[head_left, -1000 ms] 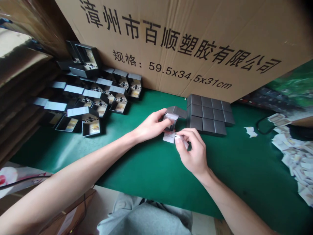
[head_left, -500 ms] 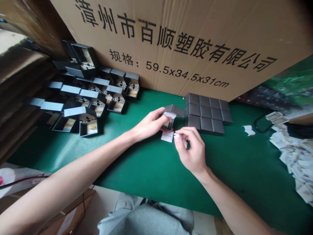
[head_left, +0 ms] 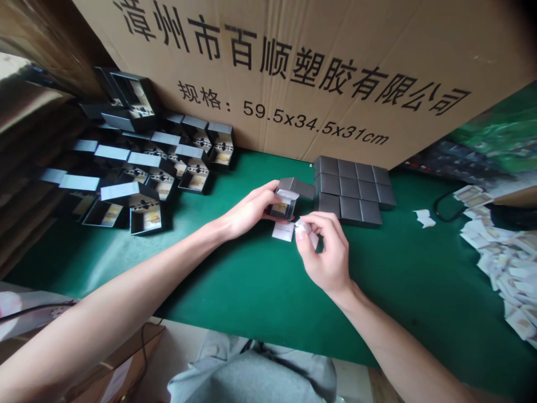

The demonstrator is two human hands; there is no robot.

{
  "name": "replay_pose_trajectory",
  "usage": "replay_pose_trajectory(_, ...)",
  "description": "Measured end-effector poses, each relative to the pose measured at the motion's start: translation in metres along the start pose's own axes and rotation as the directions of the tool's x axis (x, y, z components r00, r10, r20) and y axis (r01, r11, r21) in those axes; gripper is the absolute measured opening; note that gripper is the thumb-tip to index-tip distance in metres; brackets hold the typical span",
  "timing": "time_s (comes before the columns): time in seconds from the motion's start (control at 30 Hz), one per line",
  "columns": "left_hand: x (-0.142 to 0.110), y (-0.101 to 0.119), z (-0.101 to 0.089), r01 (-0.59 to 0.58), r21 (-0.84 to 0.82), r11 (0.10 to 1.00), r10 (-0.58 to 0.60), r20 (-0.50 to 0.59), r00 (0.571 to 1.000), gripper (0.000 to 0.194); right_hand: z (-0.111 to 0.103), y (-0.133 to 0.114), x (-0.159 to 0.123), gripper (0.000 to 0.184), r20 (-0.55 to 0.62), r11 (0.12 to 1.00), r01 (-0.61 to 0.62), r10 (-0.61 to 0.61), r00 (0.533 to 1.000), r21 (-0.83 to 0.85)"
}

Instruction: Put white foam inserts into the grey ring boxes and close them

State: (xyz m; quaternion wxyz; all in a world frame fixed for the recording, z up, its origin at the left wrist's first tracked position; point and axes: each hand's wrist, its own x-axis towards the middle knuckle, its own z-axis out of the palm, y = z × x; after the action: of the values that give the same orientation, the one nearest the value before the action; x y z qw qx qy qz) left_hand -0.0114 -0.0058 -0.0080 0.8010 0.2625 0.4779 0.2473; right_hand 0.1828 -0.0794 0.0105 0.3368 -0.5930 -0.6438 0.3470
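My left hand [head_left: 254, 209] is closed around an open small black box [head_left: 297, 187] with a hinged lid. A pale insert with a yellowish patch shows inside the box, and a white flap stands under its lid. Just to the right, my right hand [head_left: 325, 246] pinches a small white paper piece [head_left: 302, 226] between thumb and fingers. A white printed card [head_left: 283, 231] lies on the green table [head_left: 235, 285] below the box. Close behind my right hand stands a block of shut black boxes [head_left: 351, 190] in rows.
Several open black boxes [head_left: 146, 215] with pale inserts crowd the left side. A large cardboard carton [head_left: 289, 95] walls off the back. At the right edge lies a heap of white paper pieces [head_left: 514, 263], with a loose white scrap [head_left: 425, 218] nearer the middle.
My left thumb has drawn back from the box opening, so more of the insert shows. My right hand still pinches the white paper. The whole view has shifted slightly.
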Motion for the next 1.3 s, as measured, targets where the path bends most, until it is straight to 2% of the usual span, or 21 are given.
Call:
replay_pose_trajectory(0.1,0.001,-0.001,-0.004,0.030,-0.062,0.998,-0.024,0.097,0.995,0.043,0.000,-0.001,0.001,0.014,-0.003,1.000,0.030,-0.030,1.000,0.006)
replay_pose_trajectory(0.23,0.001,-0.002,-0.006,0.032,-0.054,0.998,-0.025,0.111,0.994,0.045,0.001,0.001,0.002,0.014,-0.002,0.999,0.040,-0.040,0.999,0.011)
replay_pose_trajectory(0.43,-0.004,0.002,-0.003,0.048,-0.005,0.999,-0.047,0.107,0.993,0.065,0.005,0.013,-0.001,0.027,-0.053,0.984,-0.154,0.159,0.986,0.091)
replay_pose_trajectory(0.5,-0.007,0.004,0.000,0.048,-0.011,0.999,-0.046,0.118,0.992,0.073,0.007,0.015,-0.002,0.028,-0.070,0.979,-0.170,0.178,0.981,0.110)
replay_pose_trajectory(0.7,-0.010,0.007,0.005,0.021,-0.001,1.000,-0.021,0.143,0.989,0.083,0.008,0.011,0.000,0.019,-0.126,0.991,-0.059,0.074,0.989,0.120)
replay_pose_trajectory(0.87,-0.009,0.004,0.003,-0.032,0.104,0.994,0.016,0.151,0.988,0.081,0.008,0.012,-0.001,0.019,-0.148,0.992,-0.055,0.071,0.986,0.112)
replay_pose_trajectory(1.03,-0.010,0.000,0.002,-0.015,0.085,0.996,-0.004,0.217,0.976,0.082,0.009,0.013,-0.001,0.019,-0.141,0.990,-0.089,0.105,0.984,0.113)
replay_pose_trajectory(1.17,-0.011,-0.002,0.003,0.011,0.067,0.998,-0.023,0.187,0.982,0.081,0.009,0.010,0.001,0.018,-0.107,0.992,-0.095,0.104,0.989,0.088)
replay_pose_trajectory(1.3,-0.010,-0.001,0.005,0.084,-0.030,0.996,-0.079,0.130,0.988,0.085,0.007,0.008,0.002,0.026,-0.087,0.998,-0.045,0.049,0.995,0.046)
